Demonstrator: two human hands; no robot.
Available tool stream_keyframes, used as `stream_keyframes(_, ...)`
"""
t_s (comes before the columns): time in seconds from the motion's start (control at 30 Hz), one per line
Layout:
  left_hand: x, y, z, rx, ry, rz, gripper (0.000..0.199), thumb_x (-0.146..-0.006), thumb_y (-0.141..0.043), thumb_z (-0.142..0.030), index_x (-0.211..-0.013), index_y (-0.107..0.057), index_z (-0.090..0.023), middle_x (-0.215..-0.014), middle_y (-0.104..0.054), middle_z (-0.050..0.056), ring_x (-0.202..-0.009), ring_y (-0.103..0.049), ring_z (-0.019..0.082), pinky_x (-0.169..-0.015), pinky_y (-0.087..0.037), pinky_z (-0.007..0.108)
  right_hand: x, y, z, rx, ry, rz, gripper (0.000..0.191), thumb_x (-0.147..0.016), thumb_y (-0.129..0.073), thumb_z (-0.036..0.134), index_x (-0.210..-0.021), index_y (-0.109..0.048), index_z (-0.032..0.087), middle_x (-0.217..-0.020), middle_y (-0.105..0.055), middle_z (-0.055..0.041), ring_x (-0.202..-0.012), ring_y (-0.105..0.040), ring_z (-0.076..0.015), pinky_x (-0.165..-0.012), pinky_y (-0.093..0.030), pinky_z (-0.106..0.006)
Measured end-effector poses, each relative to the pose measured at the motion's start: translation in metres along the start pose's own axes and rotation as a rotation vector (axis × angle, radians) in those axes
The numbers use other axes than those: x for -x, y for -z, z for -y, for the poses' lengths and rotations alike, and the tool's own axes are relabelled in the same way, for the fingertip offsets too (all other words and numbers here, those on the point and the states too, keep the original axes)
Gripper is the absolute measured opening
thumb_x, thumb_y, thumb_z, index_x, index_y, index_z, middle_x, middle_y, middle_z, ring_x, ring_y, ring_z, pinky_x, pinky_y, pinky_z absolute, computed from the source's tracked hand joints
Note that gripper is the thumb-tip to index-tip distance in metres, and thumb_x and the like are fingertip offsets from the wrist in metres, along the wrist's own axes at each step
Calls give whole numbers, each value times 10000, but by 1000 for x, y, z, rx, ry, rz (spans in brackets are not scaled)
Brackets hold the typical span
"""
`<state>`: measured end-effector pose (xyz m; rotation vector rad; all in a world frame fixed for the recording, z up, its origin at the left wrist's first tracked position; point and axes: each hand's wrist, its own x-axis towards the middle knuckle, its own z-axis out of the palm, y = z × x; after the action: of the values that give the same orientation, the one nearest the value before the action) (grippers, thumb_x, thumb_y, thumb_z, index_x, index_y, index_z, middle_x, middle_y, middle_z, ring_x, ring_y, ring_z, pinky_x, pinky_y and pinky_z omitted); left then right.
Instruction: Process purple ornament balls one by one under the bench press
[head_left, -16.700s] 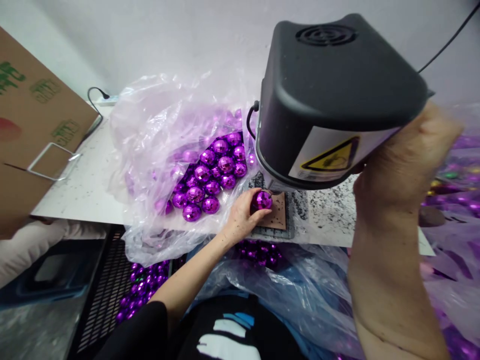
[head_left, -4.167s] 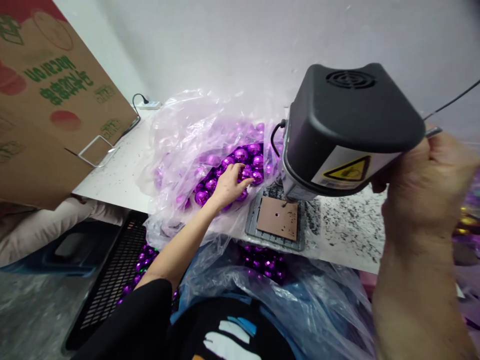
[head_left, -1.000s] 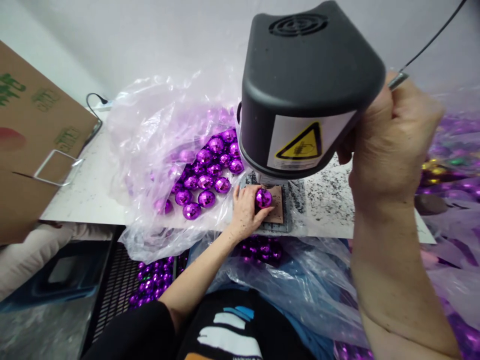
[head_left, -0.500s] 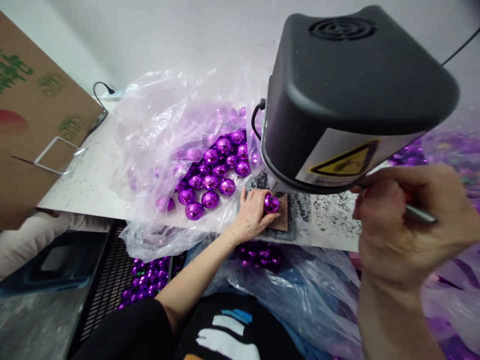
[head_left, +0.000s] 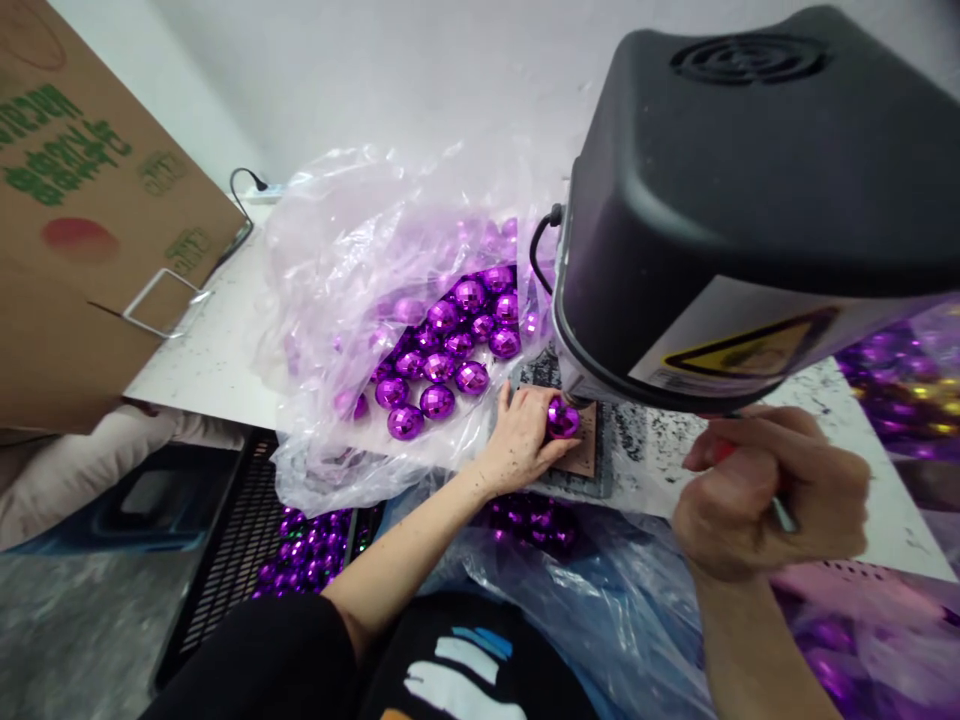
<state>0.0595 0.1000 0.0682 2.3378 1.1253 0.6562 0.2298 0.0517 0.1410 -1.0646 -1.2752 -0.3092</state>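
Note:
My left hand (head_left: 521,437) has its fingers closed round a shiny purple mirrored ball (head_left: 562,418). It keeps the ball on a brown wooden block (head_left: 581,452), directly under the spindle of a black bench drill press (head_left: 720,190). Whether the spindle tip is in the ball I cannot tell. On the right, below the machine's head, my right hand (head_left: 772,490) is closed round a lever handle (head_left: 784,515). A bit of red and a metal end show between the fingers; the rest is hidden by the hand.
Several purple balls (head_left: 437,402) spill from a clear plastic bag (head_left: 330,250) on the white table (head_left: 202,345). A cardboard box (head_left: 97,220) stands at left. Below are a black crate (head_left: 217,560) with balls and plastic sheeting (head_left: 622,590). Dark shavings speckle the tabletop.
My right hand has come down and to the left, relative to the machine. My left hand still holds the ball on the block. The view has swung left.

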Motion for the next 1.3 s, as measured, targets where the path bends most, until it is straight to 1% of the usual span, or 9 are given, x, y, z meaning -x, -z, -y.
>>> stream_keyframes(0.27,-1,4,-3,28,3,26,501,-928,-582,-451,-1325,-436,-183,-1302,-580,138,-1279,-504,297,-1211,-165,581,0,-11,1,-9,26,-102,213,-758,-550,228,-565,-509,146,-427,-395,-7,-429,-463,-135,-483,-386,-289)
stream_keyframes(0.43,-1,2,-1,24,5,26,541,-928,-579,-460,-1367,-401,-198,-1304,-577,140,-1261,-518,298,-1209,-158,583,1,-21,-1,-3,36,-201,225,-765,-519,257,-565,-526,153,-412,-392,-13,-421,-478,-161,-470,-385,-300)
stream_keyframes(0.63,-1,-2,2,16,-15,8,552,-923,-581,-474,-1358,-395,-189,-1313,-561,147,-1322,-471,308,-1211,-156,581,2,-25,4,-14,9,-204,257,-799,-496,256,-566,-489,149,-402,-354,16,-410,-430,-118,-504,-413,-284)
stream_keyframes(0.87,-1,-5,4,12,-11,-5,468,-909,-609,-446,-1271,-443,-200,-1210,-590,118,-1237,-522,296,-1204,-168,585,12,-22,8,-35,-99,-152,240,-824,-516,262,-607,-531,162,-458,-396,24,-506,-521,-134,-572,-491,-314)
stream_keyframes(0.93,-2,-6,5,16,-11,-7,458,-907,-614,-447,-1257,-452,-200,-1198,-593,116,-1231,-524,297,-1200,-175,584,1,-22,11,-44,-90,-188,302,-841,-533,310,-587,-503,150,-446,-373,27,-463,-474,-112,-529,-455,-287)
stream_keyframes(1.03,-1,-5,4,47,-7,-32,461,-900,-635,-430,-1261,-460,-201,-1196,-603,109,-1216,-535,291,-1200,-179,580,-32,-20,19,13,-114,-219,343,-869,-560,345,-608,-533,124,-487,-424,20,-447,-421,-59,-467,-303,-213)
stream_keyframes(1.1,5,1,2,100,-1,-68,476,-893,-654,-409,-1274,-459,-202,-1214,-604,107,-1207,-542,282,-1194,-216,560,-58,-20,24,65,-182,-112,395,-899,-542,384,-621,-555,104,-568,-497,4,-509,-464,-41,-486,-298,-201)
stream_keyframes(1.2,27,15,-4,223,26,-88,527,-888,-665,-420,-1313,-442,-202,-1260,-582,120,-1206,-541,273,-1104,-387,477,-87,-21,28,-8,-265,20,505,-904,-517,491,-603,-493,85,-560,-455,23,-517,-439,-1,-508,-296,-184)
stream_keyframes(1.3,57,30,-9,329,54,36,591,-863,-692,-457,-1341,-436,-221,-1261,-582,112,-1179,-569,259,-1017,-473,414,-97,-23,29,-52,-312,71,557,-870,-526,552,-593,-416,81,-549,-400,45,-515,-394,33,-519,-301,-164)
